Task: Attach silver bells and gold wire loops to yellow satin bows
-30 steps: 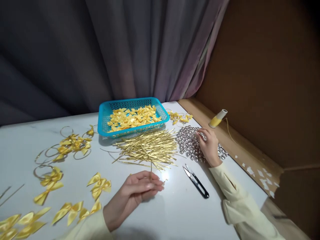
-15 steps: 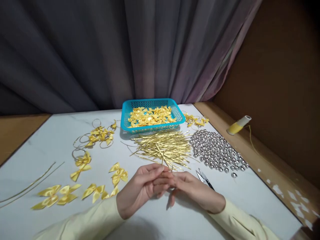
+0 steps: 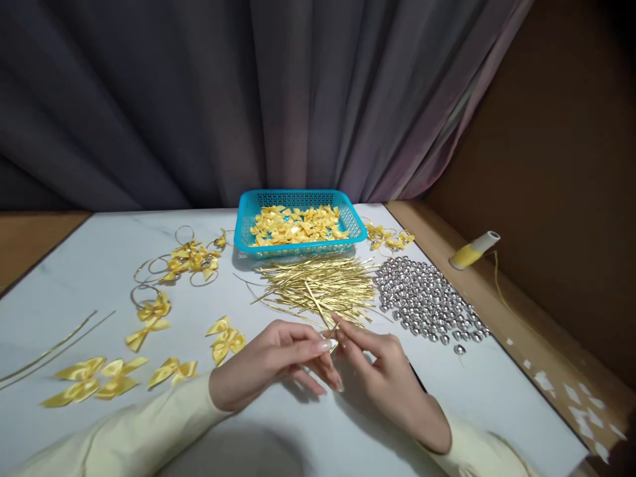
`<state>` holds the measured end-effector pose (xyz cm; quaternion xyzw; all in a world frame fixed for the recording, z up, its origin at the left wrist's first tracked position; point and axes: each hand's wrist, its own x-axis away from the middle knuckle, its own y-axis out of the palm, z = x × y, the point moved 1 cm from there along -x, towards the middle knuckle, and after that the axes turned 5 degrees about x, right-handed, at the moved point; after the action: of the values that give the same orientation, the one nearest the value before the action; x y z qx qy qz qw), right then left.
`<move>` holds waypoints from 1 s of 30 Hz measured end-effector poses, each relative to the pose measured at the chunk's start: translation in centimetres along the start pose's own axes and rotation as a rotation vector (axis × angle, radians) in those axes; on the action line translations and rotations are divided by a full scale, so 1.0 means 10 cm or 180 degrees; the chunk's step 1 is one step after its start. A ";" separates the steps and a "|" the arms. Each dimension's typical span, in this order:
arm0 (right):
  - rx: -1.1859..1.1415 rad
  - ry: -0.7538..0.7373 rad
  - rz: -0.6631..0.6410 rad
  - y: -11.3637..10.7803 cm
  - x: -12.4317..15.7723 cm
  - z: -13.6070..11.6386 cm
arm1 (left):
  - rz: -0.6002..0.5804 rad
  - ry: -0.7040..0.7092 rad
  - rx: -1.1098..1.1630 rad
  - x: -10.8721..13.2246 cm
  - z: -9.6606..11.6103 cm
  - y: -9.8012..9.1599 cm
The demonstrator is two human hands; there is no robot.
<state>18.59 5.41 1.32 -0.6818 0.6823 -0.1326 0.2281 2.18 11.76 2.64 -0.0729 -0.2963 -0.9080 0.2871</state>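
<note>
My left hand [image 3: 288, 354] is closed in a pinch of thumb and fingers near the middle of the table, on a thin gold tie [image 3: 318, 303]. Thumb and forefinger of my right hand [image 3: 380, 364] meet it there, pinching the same tie close to the left fingertips. One end of the tie sticks up and away from me; the rest is partly hidden by my fingers. Just beyond my hands lies a heap of loose gold ties [image 3: 342, 281]. Yellow ribbon bows [image 3: 227, 341] rest to the left of my left hand.
A blue basket [image 3: 238, 225] of yellow bows stands at the back. Silver bells or beads [image 3: 427, 298] are spread at the right. Bows with wire loops [image 3: 191, 260] lie at the left, near two long gold strands [image 3: 54, 351]. A thread spool [image 3: 474, 250] sits past the right edge.
My right hand has shifted, its fingers now pointing upward in a pinch at the tie. My left fingers have loosened apart below. The whole view has shifted slightly.
</note>
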 end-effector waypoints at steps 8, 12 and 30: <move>0.1807 -0.1567 0.0291 -0.22 -0.28 -0.44 | -0.0321 0.0162 -0.1057 0.11 0.57 0.08; 0.2244 -0.1775 0.0616 -0.20 -0.27 -0.61 | -0.0182 0.0396 -0.1386 0.20 0.72 0.13; 0.2863 -0.1931 0.1198 -0.20 -0.29 -0.67 | 0.0052 0.0240 0.0705 0.31 0.78 0.11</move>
<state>16.89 7.36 8.47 -0.3921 0.5724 -0.1654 0.7009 -0.04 14.04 10.50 -0.0090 -0.3832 -0.8694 0.3117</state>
